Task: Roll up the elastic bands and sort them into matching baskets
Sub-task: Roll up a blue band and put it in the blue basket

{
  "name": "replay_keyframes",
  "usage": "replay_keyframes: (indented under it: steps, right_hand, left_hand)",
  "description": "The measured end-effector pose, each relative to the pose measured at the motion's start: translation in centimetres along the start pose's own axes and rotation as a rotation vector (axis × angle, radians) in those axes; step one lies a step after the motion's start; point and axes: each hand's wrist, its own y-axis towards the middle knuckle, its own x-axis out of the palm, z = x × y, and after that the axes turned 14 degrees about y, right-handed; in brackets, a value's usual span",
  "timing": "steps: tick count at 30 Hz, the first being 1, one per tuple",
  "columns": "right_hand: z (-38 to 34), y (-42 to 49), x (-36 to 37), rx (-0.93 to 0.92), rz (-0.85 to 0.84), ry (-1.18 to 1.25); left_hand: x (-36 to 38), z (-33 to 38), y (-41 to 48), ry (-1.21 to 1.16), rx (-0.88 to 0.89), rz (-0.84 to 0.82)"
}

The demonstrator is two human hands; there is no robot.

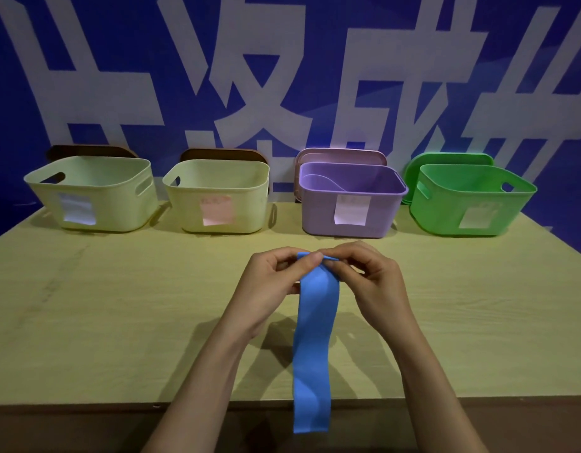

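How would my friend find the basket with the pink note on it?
Look at the back of the table, where four baskets stand in a row. The pink-note basket is second from the left. Its left neighbour is the same pale yellow, but that one's note is white.

Dim, bluish light from above; my arms throw soft shadows on the counter [119,305]; wide-angle edges bow.

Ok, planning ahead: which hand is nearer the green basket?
Right. The right hand lies front-left of the green basket; the left hand is farther left, across the blue band.
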Motion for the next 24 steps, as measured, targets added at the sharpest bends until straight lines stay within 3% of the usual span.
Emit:
replay_keyframes:
  steps: [8, 14, 24]
  right_hand:
    - [0.2, 0.1, 0.0, -0.152, -0.032, -0.086]
    - [0.1, 0.0, 0.5, 0.044, 0.019, 0.033]
    - [-1.4, 0.1, -0.3, 0.294, -0.037, 0.180]
  left_hand:
    - [-0.1, 0.2, 0.1, -0.059, -0.054, 0.001]
    - [0.1, 0.1, 0.1, -0.082, -0.065, 0.054]
    - [0.7, -0.2, 0.1, -0.007, -0.002, 0.154]
